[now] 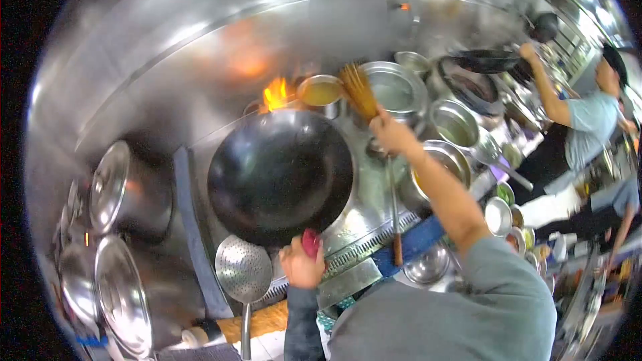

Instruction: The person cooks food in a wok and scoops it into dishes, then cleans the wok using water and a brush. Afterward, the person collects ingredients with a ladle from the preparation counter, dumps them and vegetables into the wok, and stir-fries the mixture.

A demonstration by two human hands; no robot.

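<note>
My left hand (301, 264) is closed on a red cloth (310, 243) at the near rim of a large dark wok (281, 174). The wok looks bare inside and sits on the stove, with a flame (275, 94) rising behind its far rim. In my right hand (393, 134) is a bamboo wok brush (360, 90), its bristles pointing up and away over the pots. Below that hand lies a long ladle handle (394, 207) with a wooden end. A perforated skimmer (243, 269) rests close to my left hand.
A small pot of yellowish liquid (319, 91) and a wide metal pot (396, 90) stand behind. Tall steel pots (124, 294) are on the left. Several bowls (498, 216) line the right, where a co-worker (588, 120) holds another wok (485, 61).
</note>
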